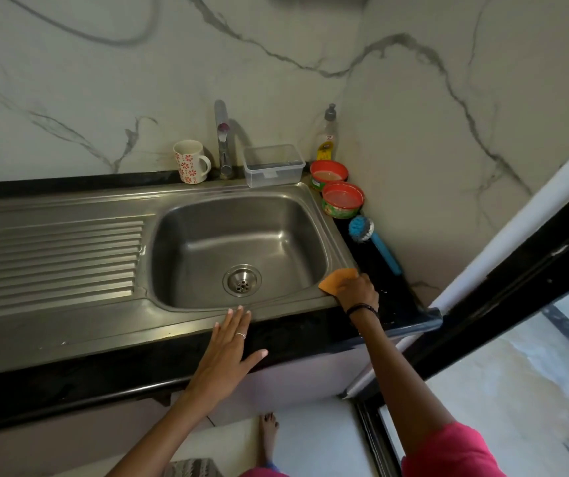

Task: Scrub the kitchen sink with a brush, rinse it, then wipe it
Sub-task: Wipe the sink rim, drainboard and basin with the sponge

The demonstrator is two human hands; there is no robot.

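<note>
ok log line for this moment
stage: wiping | right hand: presses cloth on sink rim | left hand: flat on counter | brush: on counter

My black counter (389, 297) carried the steel sink (69, 304). On its rim at twelve o'clock stood a flowered mug (190, 161) and a clear tub (273, 165). At two o'clock sat two red bowls (342, 200); at three, a blue brush (374, 243).
</note>
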